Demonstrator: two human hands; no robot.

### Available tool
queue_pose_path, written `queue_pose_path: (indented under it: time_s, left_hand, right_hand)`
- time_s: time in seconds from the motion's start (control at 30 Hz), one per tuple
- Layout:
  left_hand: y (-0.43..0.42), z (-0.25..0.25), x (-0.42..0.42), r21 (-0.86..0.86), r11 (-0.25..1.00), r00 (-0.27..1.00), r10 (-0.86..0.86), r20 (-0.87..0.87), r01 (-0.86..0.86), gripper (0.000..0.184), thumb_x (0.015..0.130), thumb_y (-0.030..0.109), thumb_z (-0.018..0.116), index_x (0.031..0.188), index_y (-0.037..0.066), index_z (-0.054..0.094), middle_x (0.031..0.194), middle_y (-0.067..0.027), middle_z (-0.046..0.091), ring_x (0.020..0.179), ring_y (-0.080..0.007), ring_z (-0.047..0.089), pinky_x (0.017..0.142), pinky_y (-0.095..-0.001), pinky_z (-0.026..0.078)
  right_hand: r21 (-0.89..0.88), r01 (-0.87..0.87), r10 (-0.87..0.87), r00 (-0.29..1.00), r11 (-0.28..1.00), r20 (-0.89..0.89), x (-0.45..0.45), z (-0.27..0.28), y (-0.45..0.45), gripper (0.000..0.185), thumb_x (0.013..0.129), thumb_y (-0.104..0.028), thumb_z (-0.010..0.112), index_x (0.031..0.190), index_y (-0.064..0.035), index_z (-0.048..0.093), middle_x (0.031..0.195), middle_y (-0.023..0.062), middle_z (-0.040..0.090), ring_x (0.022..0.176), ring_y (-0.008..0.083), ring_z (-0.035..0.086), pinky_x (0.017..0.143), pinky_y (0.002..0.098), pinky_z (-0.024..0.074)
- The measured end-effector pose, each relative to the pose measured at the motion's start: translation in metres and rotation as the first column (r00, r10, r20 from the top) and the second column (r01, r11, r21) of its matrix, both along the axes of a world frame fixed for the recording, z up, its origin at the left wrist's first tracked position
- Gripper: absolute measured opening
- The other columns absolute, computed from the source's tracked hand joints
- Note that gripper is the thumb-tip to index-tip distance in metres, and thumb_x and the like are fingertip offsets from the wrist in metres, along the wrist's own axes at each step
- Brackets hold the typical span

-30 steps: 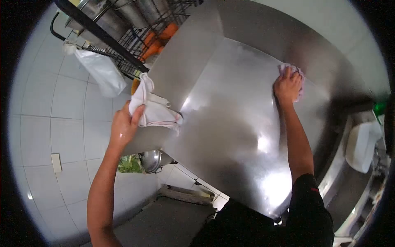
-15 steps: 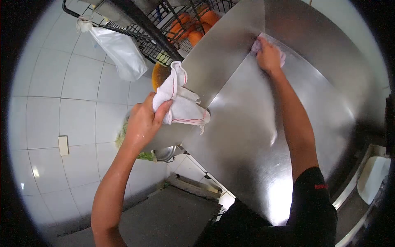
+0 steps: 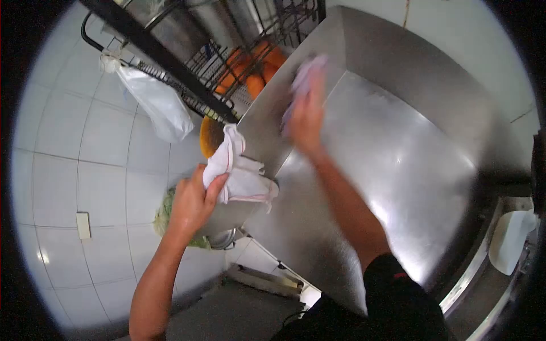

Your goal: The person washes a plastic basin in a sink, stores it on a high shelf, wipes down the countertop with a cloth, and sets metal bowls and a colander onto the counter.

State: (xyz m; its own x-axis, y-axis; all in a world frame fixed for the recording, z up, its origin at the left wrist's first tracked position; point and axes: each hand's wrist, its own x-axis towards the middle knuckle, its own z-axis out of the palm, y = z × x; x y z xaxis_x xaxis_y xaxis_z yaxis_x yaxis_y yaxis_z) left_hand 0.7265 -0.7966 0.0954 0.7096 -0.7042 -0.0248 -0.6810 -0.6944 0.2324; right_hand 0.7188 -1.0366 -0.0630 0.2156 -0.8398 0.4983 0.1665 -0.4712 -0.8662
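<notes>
My left hand point(image 3: 194, 199) grips a white cloth point(image 3: 242, 177) with red edge stripes, held up in front of the metal side panel. A pale purple cloth point(image 3: 307, 77) is in my right hand point(image 3: 307, 119), which presses it against the upright left wall point(image 3: 335, 48) of a stainless steel counter point(image 3: 392, 148). Motion blurs the right fingers and the cloth. The counter's flat surface shines below my right forearm.
A black wire rack point(image 3: 199, 96) with orange carrots point(image 3: 254, 79) stands left of the counter wall. A white plastic bag point(image 3: 156, 102) hangs from it. Leafy greens point(image 3: 165, 213) lie beyond my left wrist. A white scraper-like piece point(image 3: 510, 241) sits at the right.
My right hand has moved with the purple cloth from the counter's back corner to its left wall. The left hand still holds the white cloth. The view has shifted somewhat.
</notes>
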Motion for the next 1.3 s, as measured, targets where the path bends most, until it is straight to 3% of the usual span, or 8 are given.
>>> queue_pose_path:
  time_s: [0.23,0.3,0.37,0.5,0.7,0.8,1.0,1.3]
  left_hand:
    - [0.010,-0.005,0.006,0.034,0.999,0.997,0.018,0.069,-0.020,0.049,0.090,0.040,0.057,0.108,-0.005,0.056,0.078,-0.0276,0.063,0.075,-0.0437,0.063,0.066,-0.0454,0.049]
    - [0.007,-0.008,0.010,0.003,1.000,1.000,0.001,0.006,-0.001,0.052,0.090,0.044,0.055,0.109,-0.005,0.056,0.079,-0.0262,0.064,0.073,-0.0412,0.064,0.066,-0.0429,0.049]
    - [-0.002,-0.001,0.001,0.008,0.998,0.992,0.067,-0.107,-0.066,0.052,0.091,0.043,0.054,0.109,-0.006,0.057,0.078,-0.0222,0.066,0.069,-0.0335,0.066,0.065,-0.0393,0.050]
    - [-0.002,-0.008,-0.007,-0.147,0.978,0.989,-0.147,0.028,0.150,0.045,0.095,0.034,0.051,0.109,-0.009,0.056,0.085,-0.0238,0.066,0.080,-0.0307,0.066,0.072,-0.0383,0.048]
    - [0.000,0.000,-0.013,-0.109,0.981,0.987,-0.159,0.022,0.160,0.042,0.095,0.031,0.050,0.109,-0.009,0.057,0.095,-0.0281,0.064,0.090,-0.0386,0.063,0.080,-0.0395,0.046]
    - [0.003,-0.004,-0.009,-0.126,0.982,0.990,-0.137,0.026,0.139,0.044,0.095,0.032,0.051,0.109,-0.009,0.057,0.098,-0.0295,0.063,0.093,-0.0427,0.061,0.080,-0.0415,0.046]
    - [0.007,-0.003,-0.007,-0.121,0.970,0.977,-0.205,0.056,0.211,0.050,0.094,0.038,0.051,0.110,-0.009,0.057,0.098,-0.0295,0.063,0.096,-0.0439,0.059,0.081,-0.0442,0.045]
    - [0.012,-0.024,0.028,-0.075,0.971,0.964,-0.215,0.154,0.229,0.051,0.093,0.042,0.052,0.107,-0.006,0.059,0.097,-0.0294,0.062,0.092,-0.0449,0.059,0.080,-0.0450,0.044]
  right_hand:
    - [0.016,-0.071,0.072,0.916,0.997,-0.394,0.001,-0.085,-0.133,0.046,0.079,-0.002,0.050,0.125,-0.0019,0.050,0.125,0.0166,0.055,0.115,0.0343,0.052,0.098,0.0428,0.0386]
    - [-0.438,-0.181,-0.230,0.644,0.880,-0.729,-0.026,-0.110,-0.127,0.035,0.078,-0.007,0.053,0.113,-0.0057,0.061,0.117,0.0113,0.061,0.107,0.0280,0.058,0.090,0.0419,0.0438]
    - [-0.284,-0.347,-0.127,0.412,0.894,-0.902,-0.046,-0.094,-0.103,0.020,0.077,-0.016,0.057,0.088,-0.0079,0.072,0.100,0.0101,0.067,0.102,0.0258,0.060,0.091,0.0402,0.0437]
    - [-0.174,-0.479,-0.011,0.323,0.860,-0.946,-0.141,-0.048,-0.106,0.026,0.075,-0.015,0.064,0.100,-0.0149,0.069,0.096,0.0138,0.067,0.095,0.0285,0.063,0.088,0.0417,0.0455]
    - [-0.234,-0.018,-0.209,0.386,0.972,-0.899,-0.387,0.071,-0.152,0.033,0.072,-0.013,0.069,0.106,-0.0104,0.067,0.101,0.0149,0.066,0.088,0.0312,0.065,0.080,0.0395,0.0524]
    - [-0.632,0.148,-0.641,0.020,0.761,-0.767,-0.478,0.062,-0.157,0.033,0.076,-0.016,0.064,0.109,-0.0126,0.062,0.116,0.0105,0.055,0.105,0.0346,0.052,0.086,0.0442,0.0470]
    - [-0.565,0.103,-0.547,-0.160,0.819,-0.822,-0.562,0.002,-0.092,0.027,0.078,-0.018,0.058,0.103,-0.0136,0.065,0.125,0.0128,0.046,0.103,0.0347,0.049,0.090,0.0480,0.0401]
    - [-0.522,0.469,-0.605,0.035,0.713,-0.795,-0.590,0.011,0.165,0.046,0.074,-0.008,0.055,0.120,-0.0092,0.057,0.129,0.0199,0.045,0.111,0.0398,0.044,0.093,0.0546,0.0340]
